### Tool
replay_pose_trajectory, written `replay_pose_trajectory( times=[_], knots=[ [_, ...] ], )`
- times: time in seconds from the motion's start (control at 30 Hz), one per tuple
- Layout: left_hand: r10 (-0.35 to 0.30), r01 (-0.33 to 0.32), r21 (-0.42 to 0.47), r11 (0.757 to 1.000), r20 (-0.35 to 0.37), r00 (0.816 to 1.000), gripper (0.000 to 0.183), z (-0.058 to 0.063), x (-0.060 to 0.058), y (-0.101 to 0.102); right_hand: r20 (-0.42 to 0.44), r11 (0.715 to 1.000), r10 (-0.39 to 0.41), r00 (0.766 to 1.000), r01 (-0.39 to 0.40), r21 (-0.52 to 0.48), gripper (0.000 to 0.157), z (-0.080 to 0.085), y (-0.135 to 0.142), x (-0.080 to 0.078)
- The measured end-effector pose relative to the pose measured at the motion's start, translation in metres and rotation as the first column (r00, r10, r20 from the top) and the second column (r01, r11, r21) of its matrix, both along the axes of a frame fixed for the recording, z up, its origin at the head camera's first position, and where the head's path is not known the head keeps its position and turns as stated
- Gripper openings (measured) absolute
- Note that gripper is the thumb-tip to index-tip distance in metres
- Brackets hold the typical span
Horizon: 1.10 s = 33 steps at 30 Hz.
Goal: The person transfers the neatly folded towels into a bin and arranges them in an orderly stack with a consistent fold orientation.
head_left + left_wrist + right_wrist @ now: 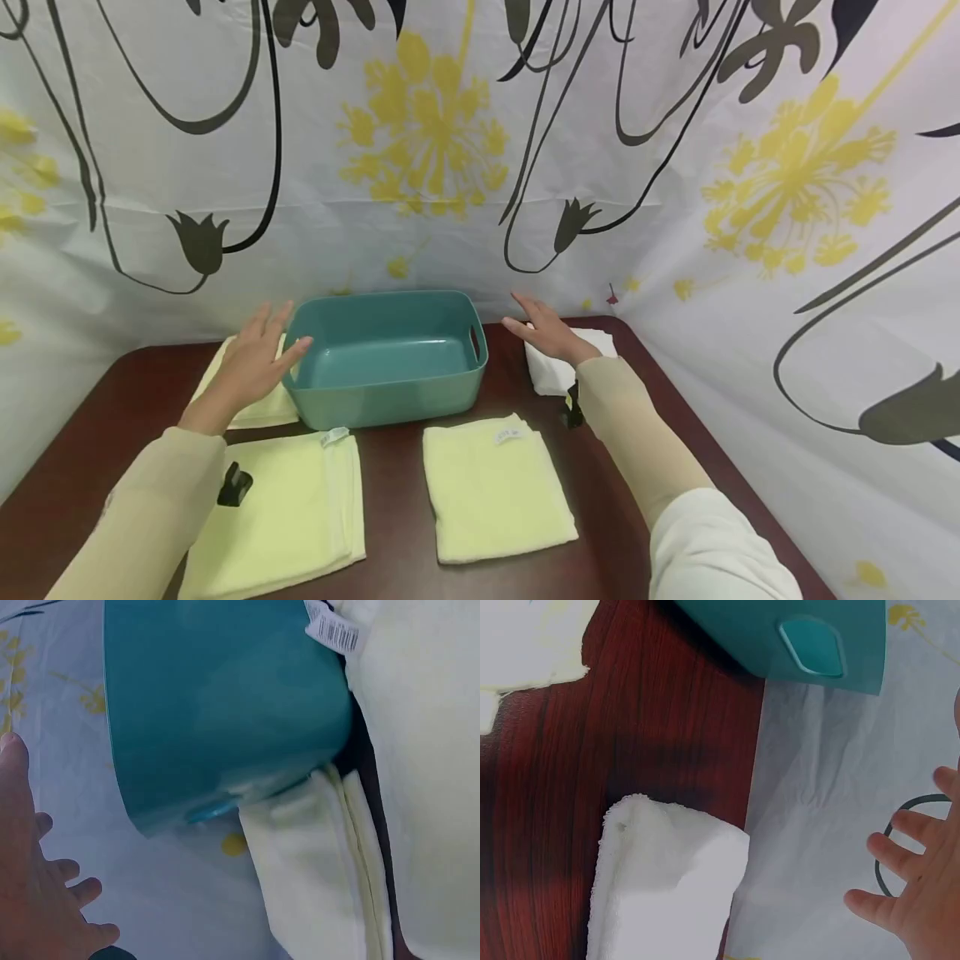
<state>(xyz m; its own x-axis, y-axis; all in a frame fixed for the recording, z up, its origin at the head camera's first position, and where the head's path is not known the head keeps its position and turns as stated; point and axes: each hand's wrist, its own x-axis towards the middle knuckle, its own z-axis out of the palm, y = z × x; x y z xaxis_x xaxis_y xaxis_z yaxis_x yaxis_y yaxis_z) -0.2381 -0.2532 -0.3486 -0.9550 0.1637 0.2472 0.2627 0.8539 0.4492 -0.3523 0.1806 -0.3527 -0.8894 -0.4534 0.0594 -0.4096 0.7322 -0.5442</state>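
Note:
A teal plastic bin (390,402) with a slot handle stands at the back of the table, nothing visible inside. My left hand (253,360) hovers by its left side, fingers spread, above a folded yellow towel (262,410). My right hand (551,332) is raised to the right of the bin, fingers extended, over a folded white towel (553,375). Neither hand holds anything. Nearer the front lie two more folded yellow towels, a left one (292,508) under my left forearm and a right one (498,492). Both carry small white tags.
The dark reddish wooden table (397,533) has rounded back corners. A white curtain (450,250) with grey and yellow plant prints hangs behind it and along the right side. Black wrist devices sit on both sleeves.

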Motion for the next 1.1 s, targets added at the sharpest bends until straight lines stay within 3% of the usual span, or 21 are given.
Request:
replay_pose_trajectory(
  times=[0.33,0.83,1.1],
  knots=[
    [-0.031,0.031,0.05,0.998,-0.018,0.999,0.068,-0.002,0.01,0.02,0.006,0.998,0.047,0.999,-0.047,-0.04,0.067,-0.003,0.007,0.013],
    [-0.081,0.082,0.114,0.99,-0.012,0.997,0.06,-0.015,0.025,0.034,0.072,1.0,0.003,0.997,-0.001,-0.03,0.065,-0.016,0.013,0.038],
    [-0.106,0.121,0.14,0.983,-0.105,0.989,0.052,-0.025,0.033,0.043,0.096,0.999,0.008,0.995,-0.003,-0.048,0.064,-0.028,0.015,0.047]
  ],
)
